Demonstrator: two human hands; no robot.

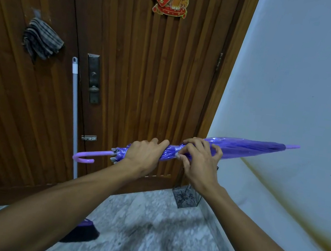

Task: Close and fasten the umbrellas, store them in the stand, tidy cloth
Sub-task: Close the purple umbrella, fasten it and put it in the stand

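A closed purple see-through umbrella [250, 148] lies nearly level in front of me, hooked handle to the left, tip up to the right. My left hand [144, 154] is wrapped around the folded canopy near the handle end. My right hand [200, 159] rests on the canopy just to the right, fingertips pinching at the wrap near a small white tab. A wire umbrella stand [186, 196] sits on the floor in the corner, below my right hand. A striped grey cloth [41, 41] hangs bunched on the left door leaf.
A brown wooden double door [148, 67] fills the front, with a latch plate and a tiger decoration. A white broom pole [74, 110] leans on it; its dark brush [81, 234] lies on the marble floor. A white wall [299, 82] stands to the right.
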